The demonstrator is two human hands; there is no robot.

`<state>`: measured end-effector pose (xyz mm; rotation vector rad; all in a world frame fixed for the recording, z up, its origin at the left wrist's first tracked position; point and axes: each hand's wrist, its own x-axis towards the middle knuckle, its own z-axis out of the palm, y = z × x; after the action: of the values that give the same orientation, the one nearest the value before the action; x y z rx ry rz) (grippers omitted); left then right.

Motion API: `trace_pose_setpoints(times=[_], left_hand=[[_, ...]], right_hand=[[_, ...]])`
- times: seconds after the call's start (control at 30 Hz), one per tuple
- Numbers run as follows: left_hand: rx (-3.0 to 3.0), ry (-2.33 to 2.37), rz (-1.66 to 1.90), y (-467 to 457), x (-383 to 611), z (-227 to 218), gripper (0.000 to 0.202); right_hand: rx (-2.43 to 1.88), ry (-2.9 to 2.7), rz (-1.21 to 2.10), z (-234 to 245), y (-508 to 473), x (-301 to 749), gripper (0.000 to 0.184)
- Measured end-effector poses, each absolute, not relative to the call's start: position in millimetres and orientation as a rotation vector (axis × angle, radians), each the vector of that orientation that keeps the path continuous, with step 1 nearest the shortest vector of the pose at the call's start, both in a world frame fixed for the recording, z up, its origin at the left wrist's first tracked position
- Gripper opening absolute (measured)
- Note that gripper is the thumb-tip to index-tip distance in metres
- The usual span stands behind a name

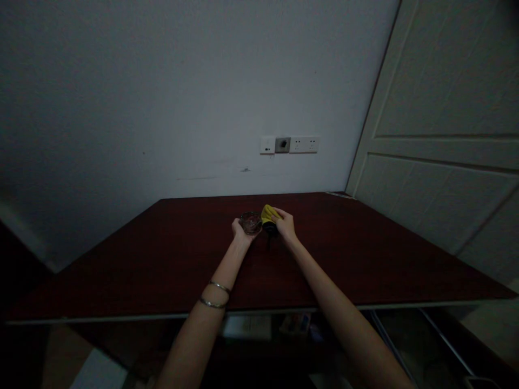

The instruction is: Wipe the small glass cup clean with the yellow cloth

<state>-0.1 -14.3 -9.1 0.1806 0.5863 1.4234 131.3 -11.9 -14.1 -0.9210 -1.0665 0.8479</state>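
Note:
In the head view, my left hand (pixel 240 229) is wrapped round a small clear glass bowl (pixel 251 223), its open top facing me. Just to the right, my right hand (pixel 286 222) pinches a yellow cloth (pixel 268 214), bunched up close to the rim of the glass. Below the yellow part is a dark patch (pixel 270 229); whether it belongs to the cloth or is a separate thing, I cannot tell. Both hands are above the middle of a dark red table (pixel 162 259). Two silver bangles (pixel 214 303) circle my left forearm.
Behind the table rises a pale wall (pixel 182 108) with a row of sockets (pixel 304 144). A white panelled door or cabinet front (pixel 441 135) stands along the right side. Below the table's front edge are dim items, among them a pale box-like thing (pixel 247 327).

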Motion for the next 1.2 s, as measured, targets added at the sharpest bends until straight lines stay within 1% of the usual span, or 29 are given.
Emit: trace_pose_setpoints(times=[0.23, 0.57, 0.83, 1.2], left_hand=[[0.2, 0.593, 1.39, -14.6, -1.5, -6.2, 0.037], [0.275, 0.509, 1.373, -23.3, 1.3, 0.2, 0.044], [0.423, 0.437, 1.371, -27.6, 3.3, 8.1, 0.026], [0.466, 0.419, 1.43, -18.4, 2.0, 1.1, 0.012]], right_hand=[[-0.941, -1.079, 0.788, -20.4, -10.3, 136.7, 0.04], [-0.962, -1.027, 0.825, -19.9, -14.7, 137.5, 0.034], [-0.967, -0.984, 0.85, -15.5, -15.7, 142.5, 0.037], [-0.963, -0.964, 0.867, -12.0, -19.0, 143.6, 0.038]])
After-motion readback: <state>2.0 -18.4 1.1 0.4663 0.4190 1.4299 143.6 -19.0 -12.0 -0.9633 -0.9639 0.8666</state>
